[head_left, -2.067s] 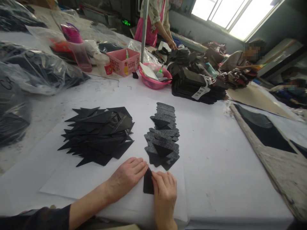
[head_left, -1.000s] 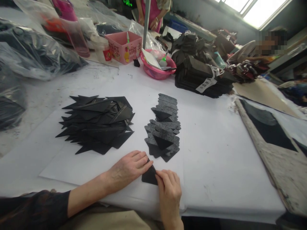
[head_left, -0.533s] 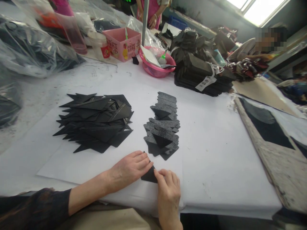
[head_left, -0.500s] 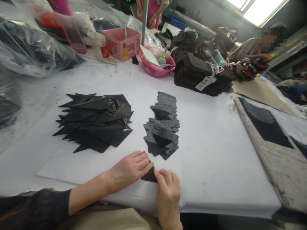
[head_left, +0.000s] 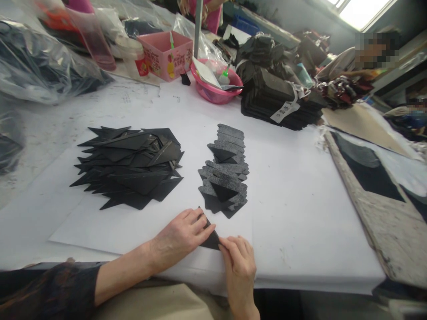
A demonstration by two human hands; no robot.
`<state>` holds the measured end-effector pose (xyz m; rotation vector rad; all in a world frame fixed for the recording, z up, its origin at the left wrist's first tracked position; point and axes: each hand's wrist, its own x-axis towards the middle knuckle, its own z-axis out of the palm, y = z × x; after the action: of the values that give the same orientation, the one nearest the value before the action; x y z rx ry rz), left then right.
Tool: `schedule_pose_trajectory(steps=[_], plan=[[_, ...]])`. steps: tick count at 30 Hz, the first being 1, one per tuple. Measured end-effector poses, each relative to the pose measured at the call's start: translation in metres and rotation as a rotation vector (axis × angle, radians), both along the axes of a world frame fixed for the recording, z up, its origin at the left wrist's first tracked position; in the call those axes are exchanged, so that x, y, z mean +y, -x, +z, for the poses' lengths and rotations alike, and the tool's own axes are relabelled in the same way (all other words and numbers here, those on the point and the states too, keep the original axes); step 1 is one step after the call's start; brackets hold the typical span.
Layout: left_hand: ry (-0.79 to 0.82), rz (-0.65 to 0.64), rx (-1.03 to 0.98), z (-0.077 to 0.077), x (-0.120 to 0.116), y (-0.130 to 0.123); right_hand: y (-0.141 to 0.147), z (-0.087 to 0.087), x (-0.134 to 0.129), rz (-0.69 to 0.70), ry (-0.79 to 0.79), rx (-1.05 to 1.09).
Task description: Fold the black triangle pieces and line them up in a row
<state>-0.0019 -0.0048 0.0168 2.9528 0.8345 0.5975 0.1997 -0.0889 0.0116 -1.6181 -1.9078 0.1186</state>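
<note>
Near the table's front edge lies a black piece of sheet material (head_left: 211,241), partly hidden under my fingers. My left hand (head_left: 182,231) presses on its upper left part with the fingers laid along its edge. My right hand (head_left: 238,258) pinches its right corner between thumb and fingers. Just beyond, a column of overlapping grey-speckled strips (head_left: 230,171) runs away from me, with a few black pieces among them. To the left a heap of pointed black pieces (head_left: 130,166) rests on white paper (head_left: 83,226).
At the back stand a pink box (head_left: 165,55), a pink basin (head_left: 216,91) with tools and a bottle, and stacked black pieces (head_left: 280,98) with a tag. Plastic-wrapped goods (head_left: 43,66) lie left. A worn board (head_left: 363,209) lies right. Other people are behind the table.
My right hand has slid slightly right along the black piece, to its corner. The left hand keeps pressing on it, its fingers a little shifted. The view has tilted slightly.
</note>
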Motion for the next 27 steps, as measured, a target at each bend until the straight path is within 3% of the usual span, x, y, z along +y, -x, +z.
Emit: schedule_pose_trajectory(steps=[6,11,17,27], plan=[[-0.004,-0.011,-0.006,-0.001,-0.001,-0.004,0.005,0.001,-0.007,-0.014,-0.007,-0.074],[-0.022,-0.123,-0.034,-0.002,-0.001,-0.008,0.008,-0.004,-0.012,-0.055,0.017,-0.076],[-0.026,-0.087,-0.039,0.000,-0.005,-0.009,-0.003,-0.005,-0.017,0.000,-0.004,-0.054],[-0.014,-0.100,-0.001,0.002,-0.008,-0.012,0.004,-0.005,-0.020,-0.062,0.010,-0.010]])
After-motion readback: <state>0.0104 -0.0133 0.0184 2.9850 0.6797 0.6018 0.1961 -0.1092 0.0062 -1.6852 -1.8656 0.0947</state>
